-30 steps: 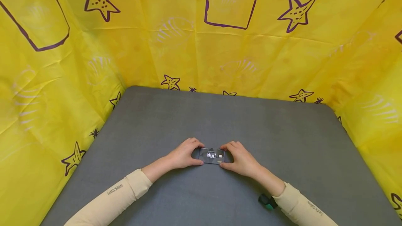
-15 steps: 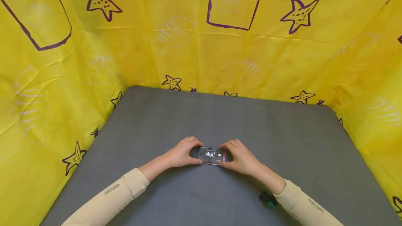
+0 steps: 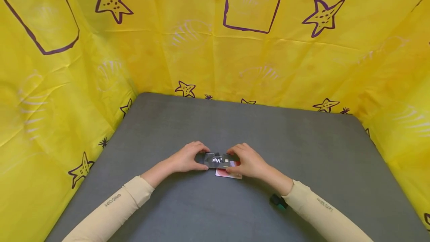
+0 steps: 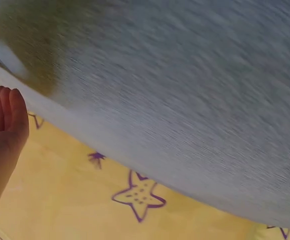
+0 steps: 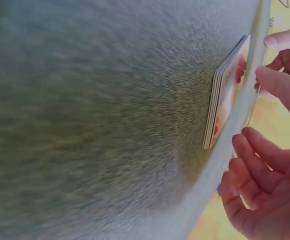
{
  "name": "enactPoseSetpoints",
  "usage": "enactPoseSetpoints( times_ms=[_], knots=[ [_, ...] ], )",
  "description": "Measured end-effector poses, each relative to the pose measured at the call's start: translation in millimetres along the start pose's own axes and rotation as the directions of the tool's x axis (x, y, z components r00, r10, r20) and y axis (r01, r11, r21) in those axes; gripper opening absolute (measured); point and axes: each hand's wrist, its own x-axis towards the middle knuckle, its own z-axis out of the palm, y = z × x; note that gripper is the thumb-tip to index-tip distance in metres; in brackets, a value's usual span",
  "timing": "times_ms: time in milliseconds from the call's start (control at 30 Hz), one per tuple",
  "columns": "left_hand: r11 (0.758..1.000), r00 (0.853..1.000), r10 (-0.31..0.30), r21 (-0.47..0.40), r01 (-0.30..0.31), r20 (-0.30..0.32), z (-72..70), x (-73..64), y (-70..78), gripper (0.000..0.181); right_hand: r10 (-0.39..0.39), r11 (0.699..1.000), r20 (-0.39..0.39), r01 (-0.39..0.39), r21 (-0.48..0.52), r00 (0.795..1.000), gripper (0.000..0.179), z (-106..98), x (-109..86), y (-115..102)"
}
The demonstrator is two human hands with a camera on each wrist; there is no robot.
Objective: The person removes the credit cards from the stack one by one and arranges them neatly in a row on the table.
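A black card (image 3: 213, 160) with "Vip" printed in white is held level above the table by both hands. My left hand (image 3: 188, 157) pinches its left end between thumb and fingers, and my right hand (image 3: 248, 161) pinches the right end. Below lies a white and red card (image 3: 231, 175), partly hidden by the black card and the right hand. The right wrist view shows this as the top of a neat stack of several cards (image 5: 226, 95), apart from the fingers above it. At the left wrist view's edge, only part of a hand (image 4: 7, 117) shows.
A grey cloth-covered table (image 3: 215, 130) lies under the hands. Yellow fabric (image 3: 201, 55) with starfish drawings rises along its back and sides. A dark strap with a green part (image 3: 279, 201) hangs at the right wrist.
Both hands have lifted the black card and shifted it left and away from me. The white and red card, covered a second ago, now shows beneath it.
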Motion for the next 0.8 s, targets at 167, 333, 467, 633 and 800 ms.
enactPoseSetpoints(
  times_ms=[167,333,467,633,800],
  knots=[
    [1.0,1.0,-0.016,-0.013,0.016,-0.005,-10.9,-4.5,-15.1,0.05,0.001,1.0,0.035,-0.002,0.027,0.999,0.047,4,19.2,-4],
    [0.999,0.999,-0.033,-0.027,0.033,-0.014,-22.4,-8.9,-30.3,0.051,0.004,0.999,0.046,-0.006,0.041,0.999,0.048,8,38.9,-9],
    [0.999,0.999,-0.029,-0.031,0.028,-0.025,-31.0,-10.8,-41.3,0.051,0.012,0.999,0.056,-0.015,0.039,0.998,0.049,10,53.5,-13],
    [0.999,0.999,-0.037,-0.022,0.037,-0.016,-41.6,-12.3,-52.1,0.051,0.017,1.0,0.07,-0.018,0.021,0.997,0.048,13,70.5,-17],
    [0.997,0.997,-0.071,-0.006,0.071,0.01,-52.6,-12.9,-63.1,0.052,0.014,1.0,0.08,-0.015,0.007,0.997,0.048,19,88.7,-18]
  ],
)
